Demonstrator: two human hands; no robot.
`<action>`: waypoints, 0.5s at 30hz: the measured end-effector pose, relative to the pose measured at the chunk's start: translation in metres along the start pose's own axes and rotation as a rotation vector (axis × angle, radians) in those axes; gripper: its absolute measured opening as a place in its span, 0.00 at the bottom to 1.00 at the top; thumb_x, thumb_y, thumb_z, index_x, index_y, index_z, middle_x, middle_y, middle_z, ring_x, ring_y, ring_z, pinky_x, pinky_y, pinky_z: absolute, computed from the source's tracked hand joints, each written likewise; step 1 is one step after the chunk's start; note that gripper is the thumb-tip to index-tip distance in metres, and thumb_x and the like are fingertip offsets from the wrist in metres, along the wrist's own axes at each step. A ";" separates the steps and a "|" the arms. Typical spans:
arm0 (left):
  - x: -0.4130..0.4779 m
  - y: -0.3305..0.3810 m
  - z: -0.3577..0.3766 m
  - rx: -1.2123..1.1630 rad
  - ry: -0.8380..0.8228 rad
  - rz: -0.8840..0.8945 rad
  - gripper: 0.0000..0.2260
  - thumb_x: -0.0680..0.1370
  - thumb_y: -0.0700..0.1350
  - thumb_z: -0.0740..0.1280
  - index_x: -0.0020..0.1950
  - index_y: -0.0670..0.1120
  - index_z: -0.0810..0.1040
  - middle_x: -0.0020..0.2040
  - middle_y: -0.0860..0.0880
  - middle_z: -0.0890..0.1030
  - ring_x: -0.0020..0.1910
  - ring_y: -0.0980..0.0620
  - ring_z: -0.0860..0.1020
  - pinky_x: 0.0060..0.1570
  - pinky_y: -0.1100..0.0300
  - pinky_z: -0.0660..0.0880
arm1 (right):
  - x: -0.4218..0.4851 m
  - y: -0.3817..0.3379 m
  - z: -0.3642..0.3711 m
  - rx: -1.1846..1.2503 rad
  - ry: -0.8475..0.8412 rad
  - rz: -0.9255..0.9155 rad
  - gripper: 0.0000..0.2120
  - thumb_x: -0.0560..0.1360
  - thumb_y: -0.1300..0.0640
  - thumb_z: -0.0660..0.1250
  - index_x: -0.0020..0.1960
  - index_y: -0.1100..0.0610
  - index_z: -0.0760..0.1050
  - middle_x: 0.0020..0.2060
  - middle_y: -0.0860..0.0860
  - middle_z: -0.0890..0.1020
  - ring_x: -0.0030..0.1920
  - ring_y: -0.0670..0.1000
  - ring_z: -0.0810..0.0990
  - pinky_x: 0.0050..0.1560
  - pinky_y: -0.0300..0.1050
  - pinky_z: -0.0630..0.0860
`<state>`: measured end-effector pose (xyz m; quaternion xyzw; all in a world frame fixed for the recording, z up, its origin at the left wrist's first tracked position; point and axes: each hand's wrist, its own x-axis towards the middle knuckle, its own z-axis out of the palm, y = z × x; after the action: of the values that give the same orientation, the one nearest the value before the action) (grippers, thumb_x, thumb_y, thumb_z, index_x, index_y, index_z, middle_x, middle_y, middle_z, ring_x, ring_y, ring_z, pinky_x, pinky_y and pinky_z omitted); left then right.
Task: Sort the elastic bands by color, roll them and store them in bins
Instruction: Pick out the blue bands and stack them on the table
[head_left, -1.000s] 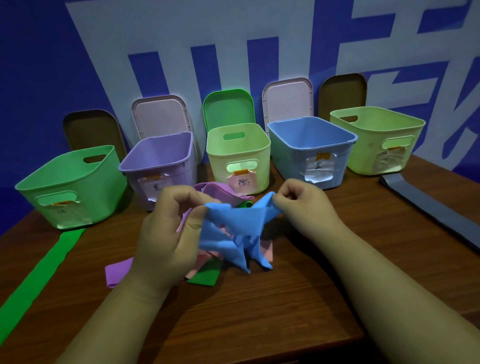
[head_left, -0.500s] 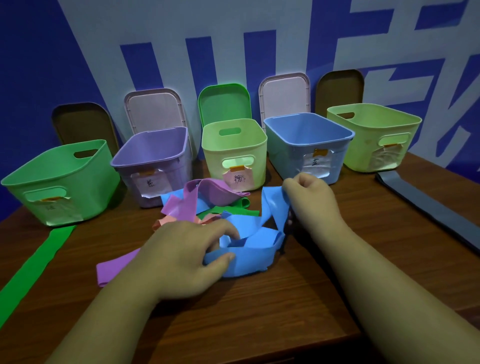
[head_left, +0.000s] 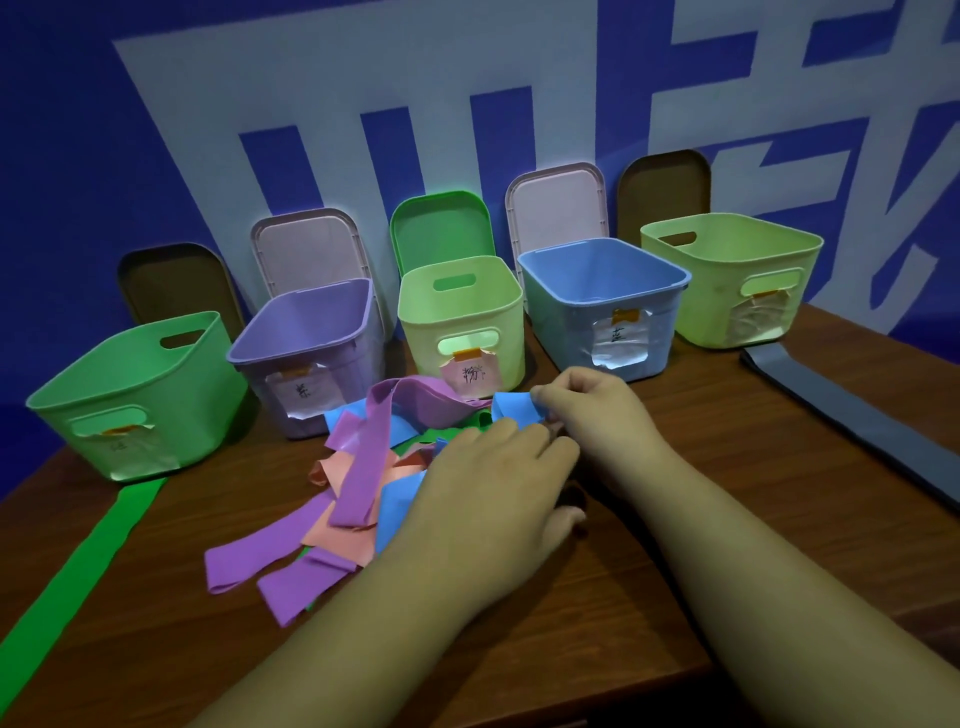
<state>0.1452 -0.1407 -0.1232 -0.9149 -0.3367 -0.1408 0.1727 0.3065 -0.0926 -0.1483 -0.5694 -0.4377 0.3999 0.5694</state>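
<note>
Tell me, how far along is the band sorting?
Early on. Done: a green band and a grey band lie separated, flat by the end bins; the purple bin and blue bin look empty inside. In hand: the right hand pinches the end of a blue band while the left hand rests on the pile. Left: the mixed pile of purple, pink, blue and green bands, unrolled.

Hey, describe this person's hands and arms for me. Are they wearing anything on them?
Nothing worn is in view. The left hand and right hand have no gloves, and no rings show on the sides facing the camera. The left forearm and right forearm are uncovered down to the picture's edge: no sleeves, watch or bracelet.
</note>
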 end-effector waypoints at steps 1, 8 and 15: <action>0.004 0.002 0.001 -0.002 -0.031 -0.052 0.16 0.80 0.61 0.67 0.62 0.54 0.76 0.54 0.53 0.80 0.55 0.47 0.77 0.48 0.50 0.73 | 0.001 0.001 -0.001 0.015 -0.003 0.016 0.07 0.76 0.61 0.71 0.41 0.59 0.77 0.28 0.56 0.78 0.27 0.51 0.75 0.31 0.42 0.73; 0.004 -0.002 0.000 -0.176 -0.028 -0.211 0.05 0.80 0.53 0.63 0.55 0.56 0.75 0.51 0.55 0.76 0.54 0.52 0.73 0.47 0.53 0.71 | 0.003 0.002 -0.003 0.102 -0.077 0.076 0.14 0.82 0.53 0.71 0.41 0.59 0.77 0.29 0.56 0.76 0.26 0.52 0.76 0.28 0.42 0.77; 0.015 -0.029 -0.036 -0.986 0.027 -0.481 0.03 0.79 0.40 0.74 0.50 0.48 0.84 0.41 0.54 0.84 0.38 0.60 0.78 0.39 0.69 0.74 | 0.007 0.000 -0.003 0.073 -0.096 0.075 0.22 0.85 0.44 0.65 0.47 0.62 0.84 0.34 0.57 0.83 0.32 0.55 0.81 0.31 0.45 0.77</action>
<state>0.1315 -0.1262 -0.0786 -0.7830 -0.4281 -0.3288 -0.3091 0.3117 -0.0869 -0.1476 -0.5444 -0.4280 0.4635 0.5529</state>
